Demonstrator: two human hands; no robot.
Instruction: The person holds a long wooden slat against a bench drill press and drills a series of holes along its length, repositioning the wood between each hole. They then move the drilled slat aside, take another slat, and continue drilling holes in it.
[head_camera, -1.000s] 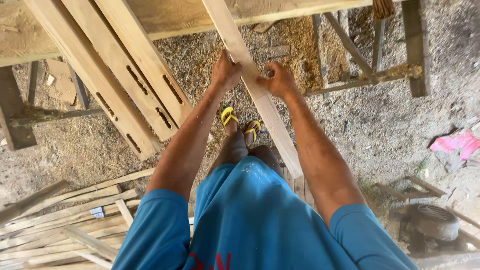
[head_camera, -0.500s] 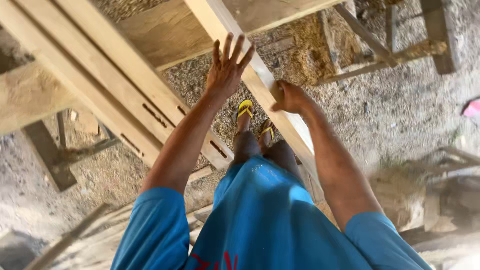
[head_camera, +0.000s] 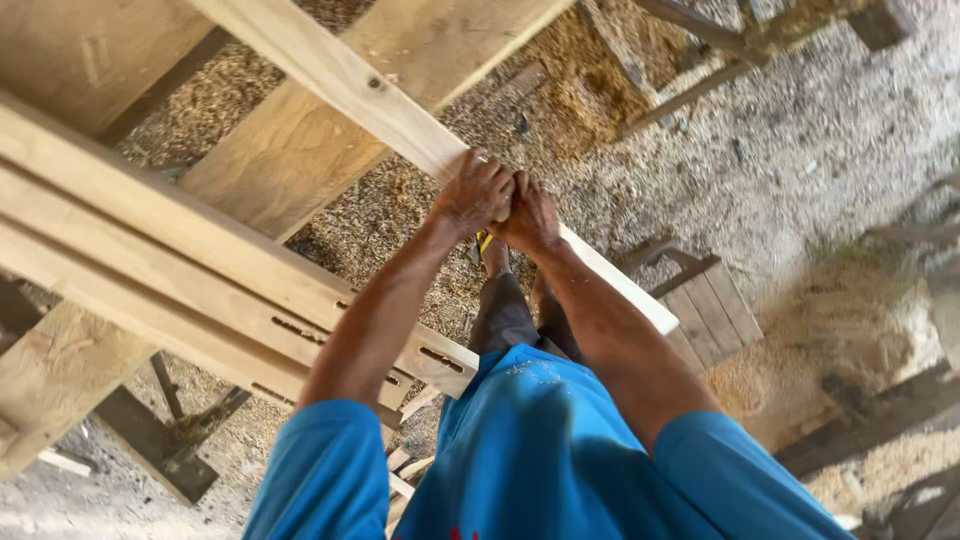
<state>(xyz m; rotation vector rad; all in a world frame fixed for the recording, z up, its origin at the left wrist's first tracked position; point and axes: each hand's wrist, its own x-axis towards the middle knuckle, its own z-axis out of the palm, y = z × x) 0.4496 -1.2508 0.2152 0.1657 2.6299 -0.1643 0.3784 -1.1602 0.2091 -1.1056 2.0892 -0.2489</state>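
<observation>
We have both hands on one long pale wooden batten (head_camera: 350, 85) that runs diag. from upper left, over the workbench, down to its free end at mid-right. Left hand (head_camera: 472, 195) is wrapped over the top of it, fingers curled shut; right hand (head_camera: 530, 212) is pressed tight against the left, also closed round the batten, so the two grips touch w/ no gap between them. We judge this as the handling step: the piece is gripped near its lower third and carried or slid along, not yet set anywhere. Whatever we do w/ it next calls for a firm two-hand grip and care w/ the far end, which runs out of view at top left. Edges to mind: the stacked mortised rails (head_camera: 200, 270) lie just left of our arms, their near ends level w/ our left elbow; a broad plank (head_camera: 300, 150) passes under the batten. A small slatted stool (head_camera: 705, 315) sits just beyond the batten's free end. Open room is mostly to the right, over the sawdust floor (head_camera: 800, 170); our feet stand directly below the hands.
</observation>
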